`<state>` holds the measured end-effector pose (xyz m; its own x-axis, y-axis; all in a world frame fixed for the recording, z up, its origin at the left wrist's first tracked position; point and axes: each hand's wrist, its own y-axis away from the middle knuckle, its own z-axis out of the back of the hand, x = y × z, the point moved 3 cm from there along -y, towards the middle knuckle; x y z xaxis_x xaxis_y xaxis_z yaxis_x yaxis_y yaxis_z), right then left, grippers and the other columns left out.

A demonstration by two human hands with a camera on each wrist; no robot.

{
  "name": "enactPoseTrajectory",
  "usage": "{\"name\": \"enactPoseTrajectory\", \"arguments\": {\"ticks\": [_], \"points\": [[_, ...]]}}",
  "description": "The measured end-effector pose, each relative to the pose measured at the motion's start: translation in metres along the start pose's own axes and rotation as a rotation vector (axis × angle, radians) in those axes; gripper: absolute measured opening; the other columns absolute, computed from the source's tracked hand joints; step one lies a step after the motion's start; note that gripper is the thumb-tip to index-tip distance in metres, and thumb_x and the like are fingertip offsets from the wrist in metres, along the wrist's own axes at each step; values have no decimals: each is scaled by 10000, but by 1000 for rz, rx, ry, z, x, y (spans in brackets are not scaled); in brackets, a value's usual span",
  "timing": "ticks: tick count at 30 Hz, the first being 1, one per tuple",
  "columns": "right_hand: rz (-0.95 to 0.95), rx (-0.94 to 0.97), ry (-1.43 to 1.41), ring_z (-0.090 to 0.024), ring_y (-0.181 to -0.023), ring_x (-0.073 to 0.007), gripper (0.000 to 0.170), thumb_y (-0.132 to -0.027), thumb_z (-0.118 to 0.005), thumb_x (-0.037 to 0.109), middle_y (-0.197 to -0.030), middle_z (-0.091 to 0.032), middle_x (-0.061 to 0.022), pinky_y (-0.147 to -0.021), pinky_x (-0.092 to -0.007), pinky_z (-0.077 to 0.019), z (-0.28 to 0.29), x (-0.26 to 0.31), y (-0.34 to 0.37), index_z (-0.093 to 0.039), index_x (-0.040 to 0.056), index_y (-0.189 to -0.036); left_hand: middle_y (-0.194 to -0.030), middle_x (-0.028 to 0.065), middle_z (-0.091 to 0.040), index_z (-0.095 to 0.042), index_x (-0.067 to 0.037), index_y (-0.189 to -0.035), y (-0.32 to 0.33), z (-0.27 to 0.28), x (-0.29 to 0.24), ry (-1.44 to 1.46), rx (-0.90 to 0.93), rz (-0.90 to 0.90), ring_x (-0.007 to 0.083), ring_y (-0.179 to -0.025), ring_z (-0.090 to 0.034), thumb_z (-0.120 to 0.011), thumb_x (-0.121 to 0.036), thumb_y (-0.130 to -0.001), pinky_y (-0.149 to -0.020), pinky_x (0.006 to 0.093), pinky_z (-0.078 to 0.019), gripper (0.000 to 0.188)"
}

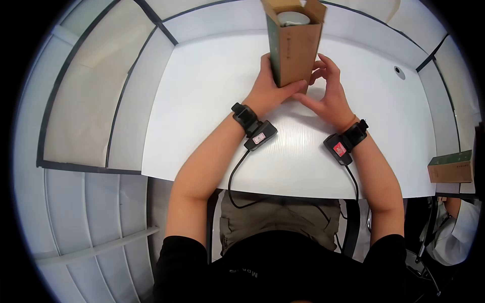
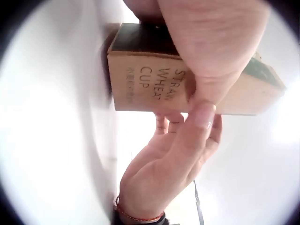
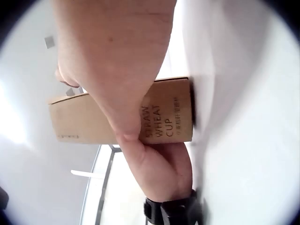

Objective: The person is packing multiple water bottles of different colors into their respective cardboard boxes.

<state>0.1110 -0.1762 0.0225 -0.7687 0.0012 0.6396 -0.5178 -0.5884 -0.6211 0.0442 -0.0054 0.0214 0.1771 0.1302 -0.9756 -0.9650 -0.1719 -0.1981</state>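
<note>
left hand [image 1: 267, 90] grips an open-topped straw wheat cup box [image 1: 299, 54] at upper centre, right hand [image 1: 332, 96] curved beside it, hold unclear

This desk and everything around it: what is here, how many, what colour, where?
Tall box: 1, brown and green, open, centre back
Round object: 1, whitish, inside the tall box
Second box: 1, brown and green, far right
Desk: 1, white, centre
Round hole: 1, dark, desk's back right
Partition panels: several, pale, around the desk
Ribbed panel: 1, whitish, lower left
Cameras: 2, black, one per wrist
Cables: at least 2, black, from the cameras
Other person: 1, whitish clothing, lower right
Bracelet: 1, reddish, right wrist
Shirt: 1, black, bottom centre
Trousers: 1 pair, brownish, below the desk
Left hand: 1, bare, gripping the tall box
Right hand: 1, bare, at that box's right
</note>
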Motion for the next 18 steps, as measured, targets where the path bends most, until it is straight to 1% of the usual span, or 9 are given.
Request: {"name": "enactPoseTrajectory", "arguments": {"ticks": [3,6,9,10,12,13,15,17,18], "points": [[28,-45,5,-565,-1100,-245,890,-849,-802,256,-1263,-556,-155,-1010,-413,-465,8,-3,-2,-267,19,-1519,-1430,216,-455,-171,19,-1451,-2,-1,4,-59,128,-56,308,-1309,-518,-846,-285,-821,-1053,414,-480,973],[83,-130,-6,-538,-1237,-282,864,-884,-751,215,-1396,-489,-186,-1066,-436,-437,15,-7,-3,-226,15,-1541,-1471,234,-422,-111,22,-1501,2,-8,0,-78,218,-10,314,-1358,-472,-840,-286,-818,-1105,437,-425,1045],[175,-215,-101,-475,-1354,-335,851,-906,-711,183,-1526,-365,-217,-1111,-471,-403,19,1,-4,-192,19,-1560,-1514,250,-367,-34,26,-1540,4,-7,1,-258,206,-161,328,-1410,-414,-824,-271,-814,-1132,454,-391,1113],[215,-214,-61,-444,-1392,-359,853,-910,-697,183,-1586,-285,-212,-1132,-489,-384,19,0,-3,-179,21,-1568,-1520,248,-353,-26,22,-1547,4,-5,-1,-263,146,-271,328,-1405,-414,-817,-269,-814,-1131,458,-390,1117],[249,-211,-87,-436,-1401,-359,858,-911,-694,185,-1598,-275,-199,-1134,-491,-382,23,4,-6,-169,25,-1571,-1533,243,-326,-12,15,-1560,5,-2,-12,-273,28,-493,329,-1396,-416,-805,-265,-813,-1129,466,-386,1125],[272,-208,-106,-432,-1405,-359,861,-911,-692,186,-1604,-271,-193,-1135,-492,-381,24,9,-11,-164,27,-1572,-1526,236,-330,-49,7,-1561,4,1,-19,-270,-1,-565,331,-1376,-430,-804,-267,-811,-1119,463,-396,1099],[246,-241,-186,-435,-1408,-339,767,-939,-655,199,-1576,-340,-172,-1137,-474,-380,26,18,-24,-236,25,-1558,-1512,220,-339,-122,-10,-1563,-3,5,-37,-262,-52,-722,334,-1337,-457,-802,-270,-807,-1099,458,-415,1050],[194,-213,-233,-445,-1402,-325,707,-956,-633,199,-1548,-388,-168,-1138,-465,-380,32,28,-35,-282,27,-1545,-1479,197,-366,-247,-39,-1538,-13,9,-50,-285,-50,-732,332,-1290,-486,-803,-274,-804,-1076,449,-435,950],[191,-219,-278,-461,-1386,-308,644,-971,-619,217,-1516,-431,-160,-1134,-430,-389,32,34,-44,-342,23,-1519,-1463,186,-380,-310,-54,-1525,-19,10,-56,-296,-48,-735,331,-1266,-500,-803,-277,-802,-1065,445,-444,903]]}}
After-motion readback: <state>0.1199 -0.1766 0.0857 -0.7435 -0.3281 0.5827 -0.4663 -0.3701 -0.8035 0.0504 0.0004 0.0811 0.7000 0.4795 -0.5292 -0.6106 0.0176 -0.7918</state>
